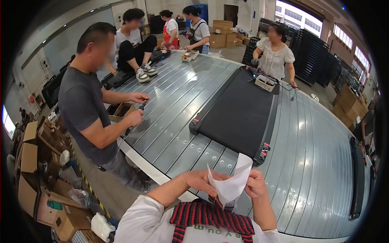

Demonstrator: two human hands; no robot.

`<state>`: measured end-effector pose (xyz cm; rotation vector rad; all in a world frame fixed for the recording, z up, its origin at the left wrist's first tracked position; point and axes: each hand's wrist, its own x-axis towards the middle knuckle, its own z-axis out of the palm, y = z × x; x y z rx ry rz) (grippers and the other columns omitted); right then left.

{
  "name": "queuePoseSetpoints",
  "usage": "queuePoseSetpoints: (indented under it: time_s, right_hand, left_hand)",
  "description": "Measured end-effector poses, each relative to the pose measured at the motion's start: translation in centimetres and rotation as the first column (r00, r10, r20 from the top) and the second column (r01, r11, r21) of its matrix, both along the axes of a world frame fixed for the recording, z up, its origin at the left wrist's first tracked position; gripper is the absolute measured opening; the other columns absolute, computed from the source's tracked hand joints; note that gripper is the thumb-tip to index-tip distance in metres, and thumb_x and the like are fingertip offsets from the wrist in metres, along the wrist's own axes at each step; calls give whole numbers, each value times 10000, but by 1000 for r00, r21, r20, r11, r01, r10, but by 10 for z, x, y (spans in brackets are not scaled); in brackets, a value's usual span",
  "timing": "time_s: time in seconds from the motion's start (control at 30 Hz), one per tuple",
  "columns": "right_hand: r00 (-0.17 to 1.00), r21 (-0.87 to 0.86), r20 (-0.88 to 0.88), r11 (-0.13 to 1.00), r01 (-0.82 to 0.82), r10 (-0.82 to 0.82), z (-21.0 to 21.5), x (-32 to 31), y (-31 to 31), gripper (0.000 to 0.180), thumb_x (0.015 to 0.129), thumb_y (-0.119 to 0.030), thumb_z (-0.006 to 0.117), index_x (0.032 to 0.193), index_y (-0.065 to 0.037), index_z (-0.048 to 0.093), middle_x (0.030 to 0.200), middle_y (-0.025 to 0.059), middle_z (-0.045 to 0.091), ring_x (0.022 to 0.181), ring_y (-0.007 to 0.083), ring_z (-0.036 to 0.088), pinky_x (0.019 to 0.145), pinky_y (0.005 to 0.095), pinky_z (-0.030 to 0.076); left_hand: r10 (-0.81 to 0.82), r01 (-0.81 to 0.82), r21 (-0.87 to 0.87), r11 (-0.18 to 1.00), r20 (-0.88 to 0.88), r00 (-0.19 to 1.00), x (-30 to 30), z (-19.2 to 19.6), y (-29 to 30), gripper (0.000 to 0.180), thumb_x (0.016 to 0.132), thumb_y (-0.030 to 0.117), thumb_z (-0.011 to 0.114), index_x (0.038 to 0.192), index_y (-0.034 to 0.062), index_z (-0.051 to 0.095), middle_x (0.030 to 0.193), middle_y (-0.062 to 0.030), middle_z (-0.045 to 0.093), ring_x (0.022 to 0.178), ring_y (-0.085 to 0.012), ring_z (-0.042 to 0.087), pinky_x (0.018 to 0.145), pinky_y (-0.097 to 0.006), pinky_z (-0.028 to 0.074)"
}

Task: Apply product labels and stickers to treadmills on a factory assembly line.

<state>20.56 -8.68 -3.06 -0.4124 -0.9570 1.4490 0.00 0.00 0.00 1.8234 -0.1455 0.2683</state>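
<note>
At left, a co-worker (81,91) in grey stands beside the bench (162,141). The left hand (199,180) pinches one side of a white sheet (233,182), which curves upright (its lower part is hard to make out) at the bench's near edge; the right hand (255,184) has its fingers closed on the other side. The step looks like opening or unfolding it; the next move probably calls for a steady two-handed grip
</note>
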Motion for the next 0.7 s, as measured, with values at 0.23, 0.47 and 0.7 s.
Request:
queuePoseSetpoints:
  time_s: [0.23, 0.47, 0.7]
  right_hand:
    - [699, -178, 200, 676, 715, -687, 5, 9, 26, 48, 789, -62, 550, 761, -24, 544, 716, 7, 528, 599, 56, 457, 522, 200, 373]
    - [-102, 816, 350, 249, 521, -931, 51, -24, 28, 95, 737, 32, 560, 824, -5, 550, 757, 69, 559, 670, 136, 520, 587, 246, 419]
    - [0, 832, 526, 515, 207, -850, 46, -72, 39, 266, 635, -139, 668, 851, -34, 552, 804, 82, 548, 726, 252, 521, 613, 342, 416]
  left_hand:
    - [530, -566, -570, 596, -250, 810, 3, 3, 18, 374, 746, 104, 595, 1083, -24, 494, 1034, -89, 549, 944, -179, 524, 797, -316, 430]
    - [671, -627, -650, 429, -236, 703, 18, -4, 31, 304, 791, 138, 555, 1040, -34, 520, 971, -84, 572, 865, -140, 542, 767, -272, 425]
    - [634, -607, -534, 589, -159, 756, 28, -7, 44, 228, 801, 188, 565, 888, -23, 565, 804, -41, 580, 687, -89, 526, 596, -242, 446]
